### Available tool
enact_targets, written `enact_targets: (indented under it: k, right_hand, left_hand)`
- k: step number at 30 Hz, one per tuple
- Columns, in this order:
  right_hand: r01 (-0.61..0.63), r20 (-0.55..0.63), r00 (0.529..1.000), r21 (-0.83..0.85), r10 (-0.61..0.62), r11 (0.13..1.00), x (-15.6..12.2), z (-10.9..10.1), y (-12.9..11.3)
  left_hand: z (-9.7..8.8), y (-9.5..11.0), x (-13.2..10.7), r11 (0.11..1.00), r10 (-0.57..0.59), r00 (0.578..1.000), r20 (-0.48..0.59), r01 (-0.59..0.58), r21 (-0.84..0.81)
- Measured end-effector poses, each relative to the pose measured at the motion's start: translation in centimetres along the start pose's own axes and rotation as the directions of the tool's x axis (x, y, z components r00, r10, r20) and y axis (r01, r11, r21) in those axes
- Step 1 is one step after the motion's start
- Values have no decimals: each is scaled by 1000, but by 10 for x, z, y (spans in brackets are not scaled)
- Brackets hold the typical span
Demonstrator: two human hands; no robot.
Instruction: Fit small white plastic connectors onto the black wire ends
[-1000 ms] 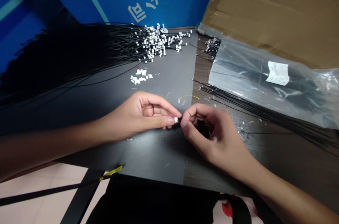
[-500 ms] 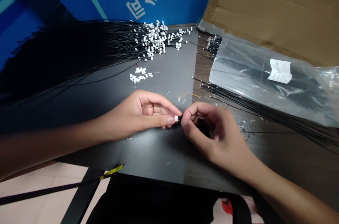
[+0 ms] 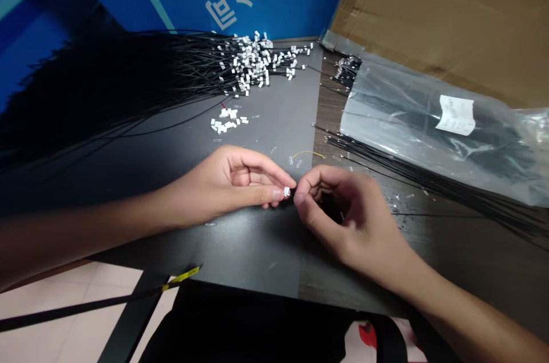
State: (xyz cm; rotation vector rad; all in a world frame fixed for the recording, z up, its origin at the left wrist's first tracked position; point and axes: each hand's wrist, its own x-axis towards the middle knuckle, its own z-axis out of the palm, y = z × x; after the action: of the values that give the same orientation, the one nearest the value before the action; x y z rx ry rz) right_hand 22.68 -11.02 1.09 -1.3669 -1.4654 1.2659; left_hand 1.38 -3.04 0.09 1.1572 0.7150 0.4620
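My left hand (image 3: 231, 188) pinches a small white plastic connector (image 3: 286, 192) between thumb and forefinger. My right hand (image 3: 343, 214) comes in from the other side, its thumb and fingers curled closely together. A thin black wire (image 3: 291, 194) shows in the small gap between the connector and my right fingertips. Most of its length is hidden by my right hand. Both hands hover just above a dark grey mat (image 3: 253, 248).
A heap of black wires (image 3: 171, 71) tipped with white connectors lies behind my hands, beside a small pile of loose connectors (image 3: 225, 120). A short yellow wire (image 3: 307, 153) lies nearby. More black wires fill a clear plastic bag (image 3: 429, 128) at right, against cardboard (image 3: 441, 14).
My hands have drawn slightly closer together, bringing the white connector nearer my right fingertips. The view has shifted only a little.
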Motion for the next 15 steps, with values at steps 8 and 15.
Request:
enact_targets:
  k: [8, 15]
  right_hand:
    - [2, 3, 1000, -30, -2, 1000, 0, -1, 0]
    - [-4, -11, 1000, -11, 4, 1000, -1, 1, 1]
  left_hand:
    - [0, 0, 1, 1000, -4, 1000, 11, 4, -16]
    - [-1, -1, 1, 1000, 0, 1000, 9, 0, -18]
